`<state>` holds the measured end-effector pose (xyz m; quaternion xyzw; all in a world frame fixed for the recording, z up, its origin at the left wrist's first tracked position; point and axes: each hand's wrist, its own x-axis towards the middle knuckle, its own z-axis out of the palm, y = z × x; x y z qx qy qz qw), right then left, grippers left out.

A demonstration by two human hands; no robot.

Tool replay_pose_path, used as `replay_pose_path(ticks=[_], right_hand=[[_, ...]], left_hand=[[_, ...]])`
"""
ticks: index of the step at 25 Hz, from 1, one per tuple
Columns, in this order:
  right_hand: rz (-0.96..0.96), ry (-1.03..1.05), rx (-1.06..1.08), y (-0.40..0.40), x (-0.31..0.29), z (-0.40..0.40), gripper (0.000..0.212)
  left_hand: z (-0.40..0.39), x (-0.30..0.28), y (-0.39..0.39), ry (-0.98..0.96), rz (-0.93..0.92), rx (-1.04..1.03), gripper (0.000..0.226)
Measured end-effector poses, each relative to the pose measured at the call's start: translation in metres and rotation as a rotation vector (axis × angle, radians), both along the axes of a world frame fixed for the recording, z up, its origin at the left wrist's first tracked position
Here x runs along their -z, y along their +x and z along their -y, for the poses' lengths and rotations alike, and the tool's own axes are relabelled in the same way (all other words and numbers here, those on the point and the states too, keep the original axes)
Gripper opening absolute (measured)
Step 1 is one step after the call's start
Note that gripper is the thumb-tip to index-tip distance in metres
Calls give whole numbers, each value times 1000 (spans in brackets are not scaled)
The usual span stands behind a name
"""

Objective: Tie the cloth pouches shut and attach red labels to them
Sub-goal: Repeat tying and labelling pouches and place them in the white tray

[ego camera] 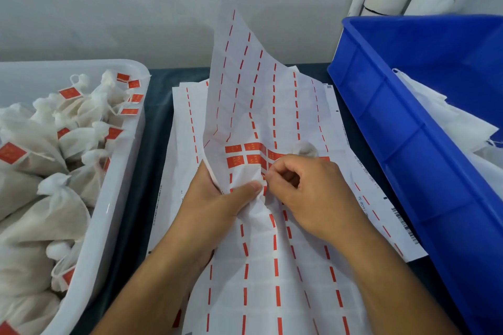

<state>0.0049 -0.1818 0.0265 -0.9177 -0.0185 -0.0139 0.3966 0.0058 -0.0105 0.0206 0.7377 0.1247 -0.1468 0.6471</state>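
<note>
A large white label sheet (pixel 253 95) with red strips stands bent upward in the middle. A few red labels (pixel 245 156) remain on it just above my hands. My left hand (pixel 217 198) grips the crumpled sheet, thumb pressed on top. My right hand (pixel 304 190) has its fingers curled and pinches at the sheet beside the left thumb. A small white pouch top (pixel 304 148) peeks out behind my right hand. Tied white pouches (pixel 54 166) with red labels fill the bin on the left.
A white plastic bin (pixel 119 177) stands at the left. A blue crate (pixel 408 122) at the right holds loose white cloth (pixel 446 119). More label sheets (pixel 381 198) lie flat on the dark table (pixel 158 122). A pale wall is behind.
</note>
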Motion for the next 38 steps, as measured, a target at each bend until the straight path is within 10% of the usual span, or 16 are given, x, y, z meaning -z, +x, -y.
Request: replay_pose_path(ticks=[11,18,24,27,30,38], right_hand=[[-20,-7,95,4,-2,5,19],[-45,331,186,6,-3,6,16],[24,717,309,12,-11,19,13],[59,719,188,10,-15,25,15],[101,627,-47,5,-19,24,17],[147,403,-140,6,-9,30,7]], left_hand=[[0,-7,3,91,-89,-64,51],[-16,-8,4,570,200,-74,107],[-13,-14,-5,1062,538,-5,106],[3,-37,-9,802,658,41,51],[22,-48,4,284,273,163,34],[23,-37,28,78,33,126,13]])
